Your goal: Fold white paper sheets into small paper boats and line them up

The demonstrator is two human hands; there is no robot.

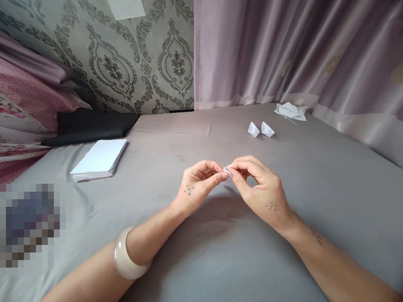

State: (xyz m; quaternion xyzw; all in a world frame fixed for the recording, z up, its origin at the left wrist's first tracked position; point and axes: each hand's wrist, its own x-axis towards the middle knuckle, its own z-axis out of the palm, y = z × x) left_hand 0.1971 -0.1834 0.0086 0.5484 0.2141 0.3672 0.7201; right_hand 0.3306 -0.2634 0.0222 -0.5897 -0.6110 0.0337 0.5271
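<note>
A small folded piece of white paper [227, 171] is pinched between my two hands, above the middle of the grey sheet [176, 147]. My left hand [201, 184] grips its left side between thumb and fingertips. Thumb and forefinger of my right hand [260, 188] are closed on the right side. Most of the paper is hidden by my fingertips, so its full shape cannot be made out. Beyond my right hand stand two small folded white paper shapes [253, 129], side by side and slightly apart.
A stack of white paper [100, 157] lies at the left, with black cloth [94, 126] behind it. Folded white papers [290, 110] and a thin green stick [291, 121] lie at the back right, near the purple curtain [252, 50]. A blurred-out patch [31, 226] covers the lower left.
</note>
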